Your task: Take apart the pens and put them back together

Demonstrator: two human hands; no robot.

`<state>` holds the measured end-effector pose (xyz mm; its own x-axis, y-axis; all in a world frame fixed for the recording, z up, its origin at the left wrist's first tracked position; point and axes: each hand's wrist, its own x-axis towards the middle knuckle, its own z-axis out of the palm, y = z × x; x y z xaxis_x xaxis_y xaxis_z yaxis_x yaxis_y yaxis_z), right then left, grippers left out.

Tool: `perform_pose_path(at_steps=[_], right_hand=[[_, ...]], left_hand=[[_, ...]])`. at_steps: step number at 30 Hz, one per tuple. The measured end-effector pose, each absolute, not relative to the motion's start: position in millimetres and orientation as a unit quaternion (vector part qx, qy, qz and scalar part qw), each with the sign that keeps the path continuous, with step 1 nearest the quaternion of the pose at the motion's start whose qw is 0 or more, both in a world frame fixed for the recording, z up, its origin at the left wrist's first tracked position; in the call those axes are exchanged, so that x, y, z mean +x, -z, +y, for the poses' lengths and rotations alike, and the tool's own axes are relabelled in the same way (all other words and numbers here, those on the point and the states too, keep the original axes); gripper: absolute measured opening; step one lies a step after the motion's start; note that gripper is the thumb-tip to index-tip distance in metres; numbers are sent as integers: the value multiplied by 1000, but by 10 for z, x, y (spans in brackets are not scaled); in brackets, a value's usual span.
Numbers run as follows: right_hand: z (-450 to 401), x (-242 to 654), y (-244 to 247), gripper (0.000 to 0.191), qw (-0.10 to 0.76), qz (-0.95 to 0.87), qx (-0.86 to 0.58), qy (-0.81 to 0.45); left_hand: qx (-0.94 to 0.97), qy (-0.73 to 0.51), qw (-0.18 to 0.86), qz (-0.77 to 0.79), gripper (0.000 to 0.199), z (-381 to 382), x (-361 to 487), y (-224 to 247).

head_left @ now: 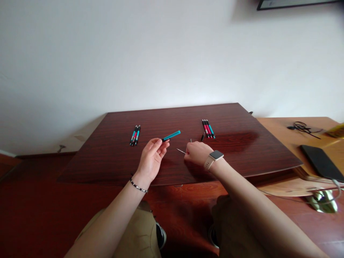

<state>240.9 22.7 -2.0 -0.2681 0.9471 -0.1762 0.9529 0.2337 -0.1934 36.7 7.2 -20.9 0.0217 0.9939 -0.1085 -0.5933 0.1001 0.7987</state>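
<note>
My left hand (pixel 151 157) is closed on a teal pen barrel (pixel 172 135), gripping its black end between thumb and fingers. The barrel points up and to the right, above the table. Just to the right, my right hand (pixel 198 153) is closed, back upward, low over the tabletop. A thin, pale pen refill (pixel 181 151) sticks out to the left from its fingers. Behind that hand, a small black pen part (pixel 202 137) shows, along with a tiny grey piece (pixel 190 140) partly hidden by the knuckles.
Pens (pixel 135 135) lie side by side on the left of the dark wooden table (pixel 166 118). Several pink and teal pens (pixel 208 128) lie at the right. On the lighter desk are a black phone (pixel 321 161) and a coiled cable (pixel 302 127). A white wall stands behind.
</note>
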Motion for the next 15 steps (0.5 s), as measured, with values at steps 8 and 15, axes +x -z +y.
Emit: perform_pose_path(at_steps=[8,15], right_hand=[[215,2395,23,28,-15,763,632,134],[325,2615,40,14,-291,710,555,322]], left_hand=[[288,-607,654,348,25,123,468,233],[280,-608,659,344,22,153,437,250]])
